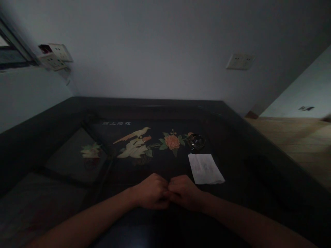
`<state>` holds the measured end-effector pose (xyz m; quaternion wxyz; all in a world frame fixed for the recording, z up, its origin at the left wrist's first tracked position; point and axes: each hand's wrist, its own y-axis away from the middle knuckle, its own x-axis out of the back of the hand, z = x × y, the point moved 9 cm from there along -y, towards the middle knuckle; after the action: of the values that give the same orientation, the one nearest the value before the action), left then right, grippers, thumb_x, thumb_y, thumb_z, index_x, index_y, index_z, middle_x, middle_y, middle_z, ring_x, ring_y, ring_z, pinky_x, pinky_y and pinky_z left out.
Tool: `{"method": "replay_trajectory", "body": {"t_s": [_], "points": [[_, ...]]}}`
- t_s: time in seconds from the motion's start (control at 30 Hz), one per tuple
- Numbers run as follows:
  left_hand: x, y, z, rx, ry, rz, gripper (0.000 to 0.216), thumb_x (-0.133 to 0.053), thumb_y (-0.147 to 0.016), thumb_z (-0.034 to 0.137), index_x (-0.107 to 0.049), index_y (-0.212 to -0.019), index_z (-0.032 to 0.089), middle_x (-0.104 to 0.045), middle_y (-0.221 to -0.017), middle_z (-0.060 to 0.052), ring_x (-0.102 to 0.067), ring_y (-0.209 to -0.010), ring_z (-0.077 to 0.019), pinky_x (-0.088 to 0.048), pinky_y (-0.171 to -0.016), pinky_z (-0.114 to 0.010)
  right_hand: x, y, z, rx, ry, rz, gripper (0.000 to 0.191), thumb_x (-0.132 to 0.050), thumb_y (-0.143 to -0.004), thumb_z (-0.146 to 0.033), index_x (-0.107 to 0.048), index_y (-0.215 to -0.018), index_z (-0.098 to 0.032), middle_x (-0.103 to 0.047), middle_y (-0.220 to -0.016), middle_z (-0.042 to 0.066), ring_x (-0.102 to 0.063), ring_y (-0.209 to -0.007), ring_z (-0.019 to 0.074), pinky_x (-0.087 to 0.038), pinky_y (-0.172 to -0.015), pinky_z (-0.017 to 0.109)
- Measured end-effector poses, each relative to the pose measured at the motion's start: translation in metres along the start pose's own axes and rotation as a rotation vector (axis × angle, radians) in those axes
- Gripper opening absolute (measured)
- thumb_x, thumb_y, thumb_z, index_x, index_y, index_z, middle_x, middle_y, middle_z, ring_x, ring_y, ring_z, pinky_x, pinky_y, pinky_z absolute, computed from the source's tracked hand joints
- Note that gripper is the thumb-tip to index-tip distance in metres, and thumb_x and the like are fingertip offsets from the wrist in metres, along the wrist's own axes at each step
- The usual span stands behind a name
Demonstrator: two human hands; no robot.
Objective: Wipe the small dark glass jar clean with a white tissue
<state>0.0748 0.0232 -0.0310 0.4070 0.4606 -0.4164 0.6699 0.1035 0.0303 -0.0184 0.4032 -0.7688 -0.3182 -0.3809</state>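
Note:
My left hand (152,191) and my right hand (184,192) rest side by side on a dark table (232,144), knuckles up, touching each other at the fingers. Both hands are curled into loose fists, and whatever lies between the fingers is hidden in the dim light. Just beyond my right hand lies a white folded paper (205,168). Behind the paper stands a small dark glass dish (196,141).
The tabletop carries an inlaid picture of a bird and an orange flower (144,142). Wall sockets (54,57) sit at the upper left and another socket (240,61) on the back wall. A wooden floor (297,141) lies to the right of the table.

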Motion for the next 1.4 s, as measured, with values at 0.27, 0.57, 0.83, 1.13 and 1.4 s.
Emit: {"method": "replay_trajectory", "body": {"t_s": [0.27,0.57,0.83,1.13,1.4], "points": [[0.002,0.0,0.0,0.009,-0.002,-0.007,0.012,-0.061,-0.073,0.018,-0.057,-0.062,0.02,-0.061,-0.059,0.001,-0.054,-0.058,-0.0137,-0.038,-0.052,-0.028,-0.002,0.002,0.003,-0.025,0.001,-0.027,0.064,-0.016,-0.101,-0.046,-0.058,-0.061,-0.018,-0.062,-0.059,0.004,-0.054,-0.055,0.0133,-0.031,-0.055,0.028],[0.0,-0.001,-0.002,0.034,-0.044,-0.029,0.009,-0.061,-0.074,0.02,-0.062,-0.066,0.02,-0.063,-0.062,0.0,-0.056,-0.058,-0.0138,-0.036,-0.053,-0.027,-0.004,0.002,0.006,-0.033,-0.002,-0.03,0.059,-0.022,-0.101,-0.045,-0.056,-0.063,-0.018,-0.059,-0.059,0.003,-0.052,-0.055,0.0125,-0.031,-0.055,0.027],[0.002,-0.001,-0.005,0.079,-0.091,-0.006,0.007,-0.061,-0.075,0.019,-0.061,-0.068,0.019,-0.063,-0.063,0.001,-0.057,-0.059,-0.0129,-0.038,-0.055,-0.026,-0.005,0.0,0.012,-0.073,0.014,-0.035,0.061,-0.021,-0.101,-0.046,-0.058,-0.063,-0.017,-0.06,-0.06,0.003,-0.053,-0.057,0.0133,-0.033,-0.056,0.027],[0.005,-0.001,-0.008,0.125,-0.179,0.025,0.006,-0.058,-0.076,0.022,-0.059,-0.071,0.019,-0.061,-0.066,0.0,-0.058,-0.062,-0.0142,-0.04,-0.057,-0.027,0.005,0.001,0.009,-0.076,0.076,0.031,0.061,-0.019,-0.102,-0.044,-0.058,-0.064,-0.017,-0.061,-0.059,0.004,-0.053,-0.058,0.0139,-0.032,-0.056,0.027],[0.025,-0.003,-0.008,0.216,-0.045,0.129,0.017,-0.046,-0.087,0.018,-0.058,-0.099,0.018,-0.068,-0.08,-0.003,-0.062,-0.071,-0.0151,-0.046,-0.067,-0.027,0.052,0.032,0.021,-0.157,0.154,0.151,0.056,-0.025,-0.101,-0.044,-0.056,-0.063,-0.017,-0.057,-0.059,0.003,-0.05,-0.057,0.013,-0.031,-0.055,0.026]]}}
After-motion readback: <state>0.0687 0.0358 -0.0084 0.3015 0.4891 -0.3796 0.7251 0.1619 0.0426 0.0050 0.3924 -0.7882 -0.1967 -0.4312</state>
